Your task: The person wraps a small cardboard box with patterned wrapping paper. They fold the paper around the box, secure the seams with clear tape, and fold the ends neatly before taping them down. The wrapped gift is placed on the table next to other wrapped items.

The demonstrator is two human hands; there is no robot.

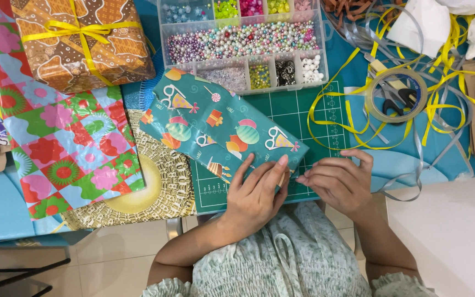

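Pressing flat on the near end of a teal parcel (224, 129), the left hand (257, 192) has its fingers stretched out together across the party-patterned paper, palm down, holding it in place rather than gripping it. The right hand (339, 181) sits just beside it, to the right, fingertips pinched together at the parcel's near right corner, apparently on a fold or edge of the paper (whether a bit of tape is between them is too small to tell).

The parcel lies on a green cutting mat (303, 115) on the desk, its long axis running diagonally from the far left down to the near right, so its worked end points straight at both hands and the rest stretches away from them to the upper left. The left hand covers more of it; the right touches only the corner.

Beyond, a clear bead box (243, 41) with many compartments sits at the far edge of the mat. To the right lie a roll of clear tape (396, 96), black-handled scissors (399, 99) seen through its ring, and loose yellow ribbon (336, 110). To the left are a checked floral sheet (67, 154), a gold patterned sheet (155, 192), and a brown wrapped gift (81, 41) tied with yellow ribbon.
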